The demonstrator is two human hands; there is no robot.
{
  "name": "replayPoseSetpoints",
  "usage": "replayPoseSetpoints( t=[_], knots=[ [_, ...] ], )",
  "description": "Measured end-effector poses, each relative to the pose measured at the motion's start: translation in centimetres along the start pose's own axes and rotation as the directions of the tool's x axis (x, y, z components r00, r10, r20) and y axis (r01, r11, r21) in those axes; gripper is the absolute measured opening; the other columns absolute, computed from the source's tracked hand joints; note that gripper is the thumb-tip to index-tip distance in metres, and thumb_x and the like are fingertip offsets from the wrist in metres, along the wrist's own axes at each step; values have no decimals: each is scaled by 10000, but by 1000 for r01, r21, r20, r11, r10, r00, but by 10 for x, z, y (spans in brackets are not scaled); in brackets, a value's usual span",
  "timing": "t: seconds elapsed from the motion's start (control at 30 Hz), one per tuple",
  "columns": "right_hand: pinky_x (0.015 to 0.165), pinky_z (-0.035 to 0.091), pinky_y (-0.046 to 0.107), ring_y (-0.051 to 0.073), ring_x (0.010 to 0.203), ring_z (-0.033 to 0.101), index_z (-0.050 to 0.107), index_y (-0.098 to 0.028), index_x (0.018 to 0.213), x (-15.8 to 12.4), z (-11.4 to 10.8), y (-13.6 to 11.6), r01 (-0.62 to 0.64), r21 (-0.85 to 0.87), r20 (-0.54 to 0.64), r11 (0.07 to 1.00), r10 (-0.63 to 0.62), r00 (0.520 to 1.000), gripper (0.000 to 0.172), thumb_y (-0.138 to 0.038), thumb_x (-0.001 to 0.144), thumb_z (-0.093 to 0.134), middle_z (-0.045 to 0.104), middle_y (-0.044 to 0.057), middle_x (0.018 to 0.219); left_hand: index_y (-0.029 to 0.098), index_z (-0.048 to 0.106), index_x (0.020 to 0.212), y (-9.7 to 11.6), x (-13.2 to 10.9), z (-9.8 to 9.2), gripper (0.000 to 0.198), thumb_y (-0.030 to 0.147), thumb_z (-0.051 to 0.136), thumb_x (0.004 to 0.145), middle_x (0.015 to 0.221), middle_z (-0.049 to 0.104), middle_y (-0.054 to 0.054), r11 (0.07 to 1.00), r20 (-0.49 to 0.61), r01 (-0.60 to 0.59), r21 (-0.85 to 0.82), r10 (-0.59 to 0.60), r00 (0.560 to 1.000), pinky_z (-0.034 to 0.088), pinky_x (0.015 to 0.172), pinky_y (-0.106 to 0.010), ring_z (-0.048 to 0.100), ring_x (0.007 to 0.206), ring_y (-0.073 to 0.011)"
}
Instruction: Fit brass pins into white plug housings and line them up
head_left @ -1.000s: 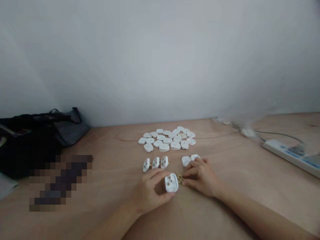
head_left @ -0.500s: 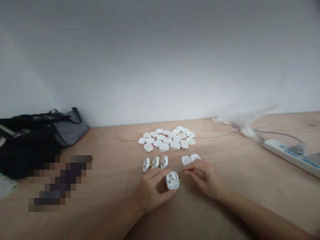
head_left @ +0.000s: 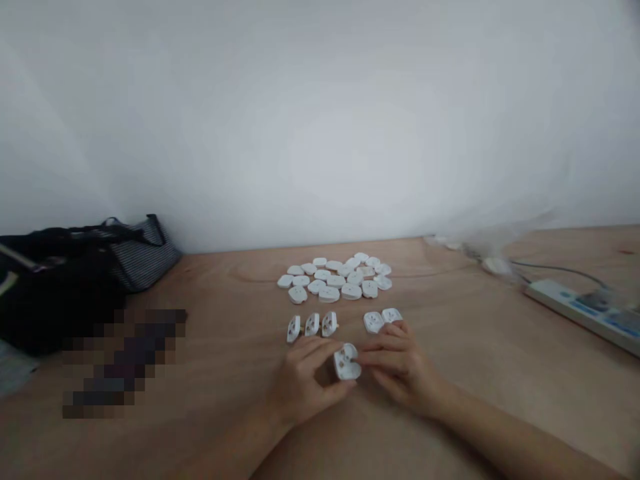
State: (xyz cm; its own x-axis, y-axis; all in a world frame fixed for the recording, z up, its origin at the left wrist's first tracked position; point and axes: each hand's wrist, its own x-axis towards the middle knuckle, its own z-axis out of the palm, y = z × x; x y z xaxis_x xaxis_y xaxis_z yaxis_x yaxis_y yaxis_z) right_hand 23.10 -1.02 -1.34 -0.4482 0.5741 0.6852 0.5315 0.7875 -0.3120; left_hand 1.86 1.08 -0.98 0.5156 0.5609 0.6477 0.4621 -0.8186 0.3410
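My left hand (head_left: 307, 379) grips a white plug housing (head_left: 345, 364) by its rim between thumb and fingers, its inside with brass parts turned toward me. At the housing's right edge, my right hand (head_left: 400, 363) has its fingers drawn together, the fingertips against it. Whatever they pinch is hidden. Beyond my left hand, three similar plug halves stand on edge in a row, one of them a plug half (head_left: 312, 325) in the middle. Two white plug covers (head_left: 373, 323) lie flat just behind my right hand.
Many white plug covers (head_left: 329, 294) lie grouped toward the wall on the wooden table (head_left: 225, 360). A power strip (head_left: 575, 303) with a cable and a clear plastic bag (head_left: 490, 243) are at right. A black bag (head_left: 60, 287) and a blurred-out dark object (head_left: 133, 360) are at left.
My right hand has shifted onto the housing's right edge, and the thin piece seen in its fingers is now out of sight. The housing in my left hand has turned slightly.
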Motion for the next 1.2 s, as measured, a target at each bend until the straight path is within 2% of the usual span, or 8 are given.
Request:
replayPoseSetpoints(
  t=[0.33, 0.43, 0.53, 0.63, 0.83, 1.0, 1.07, 1.2],
  knots=[
    [750, 325, 372, 165, 750, 525, 672, -256, 937, 0, 2, -2, -17, -9, 31, 1000, 18, 999, 194, -164, 831, 539, 686, 17, 866, 139, 661, 988, 2, 1, 0, 357, 285, 749, 674, 915, 716, -102, 999, 4, -32, -10, 32, 999, 536, 788, -353, 664, 831, -236],
    [813, 316, 395, 191, 857, 531, 656, -293, 1010, 2, -1, -6, -34, 7, 101, 999, 33, 994, 182, -269, 855, 564, 659, 23, 994, 150, 641, 1020, 2, -1, 0, 361, 271, 729, 691, 924, 713, -91, 1000, -11, -8, -12, 8, 1000, 534, 794, -340, 664, 841, -227],
    [877, 301, 424, 244, 1030, 494, 503, -309, 1253, 3, -5, -6, -79, 13, 154, 997, 76, 985, 461, -388, 813, 619, 565, 60, 1201, 157, 600, 1101, -1, -3, 0, 457, 286, 733, 683, 946, 704, -89, 999, -23, 37, 2, -37, 999, 537, 785, -331, 664, 856, -230],
    [922, 281, 455, 282, 1089, 461, 383, -279, 1351, 1, -5, 1, -184, 10, 169, 983, 180, 969, 712, -479, 735, 679, 554, 90, 1221, 166, 568, 1147, -3, -4, -1, 532, 342, 753, 680, 952, 702, -84, 998, -3, 63, 4, -63, 998, 532, 799, -335, 662, 871, -236],
    [960, 257, 478, 302, 1108, 465, 560, -333, 1204, 0, 5, 12, -297, 73, 249, 952, 271, 930, 678, -562, 597, 756, 617, 48, 1131, 236, 450, 1272, -4, -7, 1, 720, 433, 771, 659, 1036, 704, -53, 995, 65, 89, -48, -86, 994, 490, 883, -349, 640, 981, -248],
    [958, 267, 461, 283, 1057, 506, 654, -310, 1061, 3, 6, 11, -346, 136, 254, 928, 305, 918, 561, -544, 566, 779, 629, 42, 1058, 243, 401, 1294, -7, -8, 0, 836, 428, 814, 591, 1016, 707, -36, 970, 131, 226, -93, -213, 968, 484, 886, -360, 643, 968, -246],
    [958, 261, 466, 284, 1044, 513, 666, -289, 1030, 7, 4, 15, -370, 106, 215, 923, 342, 915, 518, -520, 579, 774, 638, 44, 1026, 223, 507, 1192, -6, -7, -2, 708, 411, 820, 584, 1005, 693, -49, 966, 160, 247, -75, -232, 959, 501, 842, -352, 643, 929, -246],
    [927, 266, 463, 274, 1006, 530, 654, -275, 1066, 21, 1, 33, -404, -73, 115, 912, 410, 905, 416, -438, 687, 704, 657, 56, 1003, 198, 652, 946, -5, -3, -5, 219, 259, 702, 742, 954, 672, -57, 977, 208, 200, -78, -180, 961, 503, 807, -318, 631, 893, -213]
  ],
)
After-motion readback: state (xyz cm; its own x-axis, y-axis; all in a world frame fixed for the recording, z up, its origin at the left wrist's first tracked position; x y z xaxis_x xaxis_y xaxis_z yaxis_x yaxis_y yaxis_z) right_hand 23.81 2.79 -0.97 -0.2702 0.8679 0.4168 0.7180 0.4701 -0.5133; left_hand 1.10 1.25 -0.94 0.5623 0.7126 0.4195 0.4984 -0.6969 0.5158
